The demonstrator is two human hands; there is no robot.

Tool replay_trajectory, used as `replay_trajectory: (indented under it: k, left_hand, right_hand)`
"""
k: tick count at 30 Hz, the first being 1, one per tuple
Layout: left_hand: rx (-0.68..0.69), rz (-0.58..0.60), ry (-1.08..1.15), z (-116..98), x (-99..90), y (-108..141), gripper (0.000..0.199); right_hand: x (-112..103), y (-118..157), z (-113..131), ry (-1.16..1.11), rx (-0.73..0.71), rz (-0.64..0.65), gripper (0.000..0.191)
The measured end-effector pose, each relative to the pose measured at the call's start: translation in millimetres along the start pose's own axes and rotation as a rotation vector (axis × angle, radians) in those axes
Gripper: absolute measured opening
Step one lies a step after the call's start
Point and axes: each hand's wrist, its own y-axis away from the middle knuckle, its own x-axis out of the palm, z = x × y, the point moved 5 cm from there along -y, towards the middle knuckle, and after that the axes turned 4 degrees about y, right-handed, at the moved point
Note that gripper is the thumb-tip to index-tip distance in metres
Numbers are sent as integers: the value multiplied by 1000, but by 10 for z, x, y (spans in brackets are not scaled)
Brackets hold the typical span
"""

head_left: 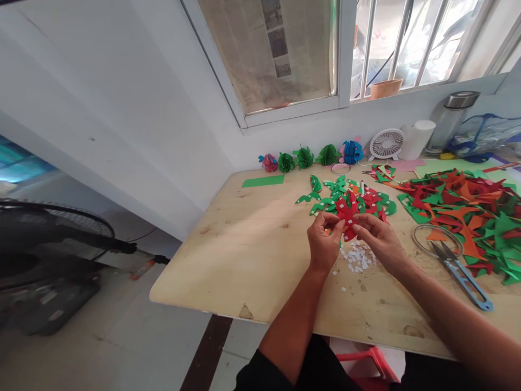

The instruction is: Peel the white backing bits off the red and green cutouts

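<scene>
Between my two hands is a red paper cutout [348, 209] shaped like a flower, dotted with small white squares. My left hand [325, 239] pinches its left side with thumb and fingers. On its right side, my right hand [378, 239] has thumb and fingers closed on the edge. Just below lies a loose heap of small white squares [360, 258] on the table. Behind my hands, green paper cutouts [321, 205] with white squares are spread about, and another red cutout [372, 198] lies among them.
Thread snips [464, 277] and a tape ring [419, 239] lie right, beside a big pile of paper scraps [468, 201]. Folded paper figures [304, 157], a small white fan [386, 144] and a glass bottle [448, 125] line the wall. A green strip [262, 181] lies left on the wooden table [228, 260].
</scene>
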Motion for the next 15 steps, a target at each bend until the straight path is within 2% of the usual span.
replay_trajectory:
  k: [6, 11, 15]
  left_hand:
    - [25, 72, -33, -12, 54, 38, 11]
    - [-10, 184, 16, 20, 64, -7, 25]
    - [-16, 298, 68, 30, 79, -37, 27]
  right_hand:
    - [-29, -22, -91, -68, 31, -10, 30]
    - [-6, -20, -107, -316, 130, 63, 27]
    - [28, -1, -74, -465, 225, 120, 24]
